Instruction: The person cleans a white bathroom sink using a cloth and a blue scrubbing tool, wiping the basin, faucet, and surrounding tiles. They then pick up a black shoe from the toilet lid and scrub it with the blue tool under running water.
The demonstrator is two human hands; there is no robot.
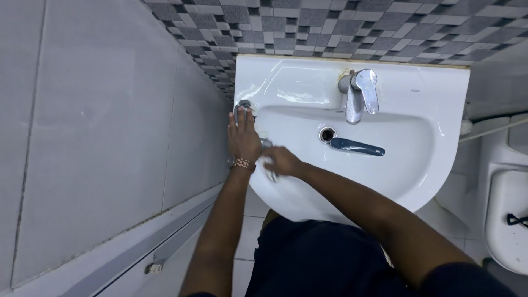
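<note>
My left hand (243,137), with a bracelet at the wrist, lies flat on the left rim of a white wash basin (429,110). Its fingers are spread, and the fingertips touch a small grey object (243,104) on the rim. My right hand (281,162) reaches across just beside it and is closed on a pale grey-white pad or cloth (268,164), pressed against the basin's inner left wall. This hand is blurred. A dark blue handled object (357,147) lies inside the bowl below the chrome tap (360,93).
The basin hangs on a wall of small grey mosaic tiles (341,27). Large grey wall tiles (99,137) stand close on the left. A white toilet (509,220) is at the right edge. An overflow hole (328,133) sits under the tap.
</note>
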